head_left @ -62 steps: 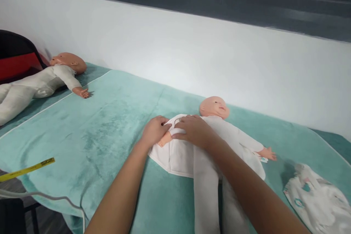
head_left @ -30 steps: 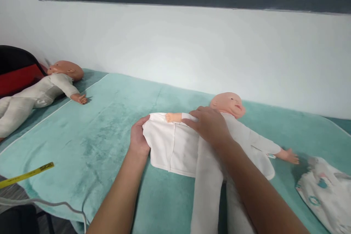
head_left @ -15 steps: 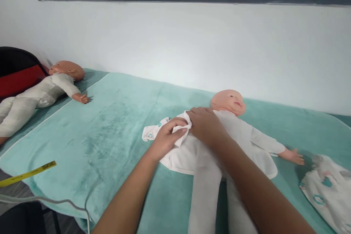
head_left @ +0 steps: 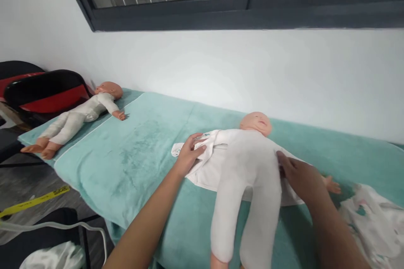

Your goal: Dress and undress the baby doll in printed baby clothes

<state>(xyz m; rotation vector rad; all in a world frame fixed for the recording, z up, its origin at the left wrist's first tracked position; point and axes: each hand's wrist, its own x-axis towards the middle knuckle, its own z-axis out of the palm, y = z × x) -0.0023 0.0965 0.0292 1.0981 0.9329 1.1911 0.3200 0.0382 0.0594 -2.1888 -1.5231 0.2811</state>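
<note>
A baby doll (head_left: 248, 157) in a white body covering lies on its back, head toward the wall. Under it is spread a white baby shirt (head_left: 205, 174) with a small print showing at its sleeve. My left hand (head_left: 189, 153) is closed on the shirt's bunched cloth, beside the doll's arm on the left. On the opposite side, my right hand (head_left: 299, 176) rests at the doll's flank, its visible fingers stretched out and slightly apart. The other fingertips are hidden. The doll's hand (head_left: 333, 185) shows beyond my right hand.
A teal blanket (head_left: 126, 151) covers the table. Crumpled printed baby clothes (head_left: 372, 222) lie at the right. A second doll (head_left: 85, 111) lies at the far left near black and red chairs (head_left: 50, 92). A pale cable (head_left: 57, 226) hangs at the lower left, and a window (head_left: 170, 17) is above.
My right hand has moved from the shirt cloth on the left, across the doll, to its right side. My left hand stays on the cloth. The view has tilted up.
</note>
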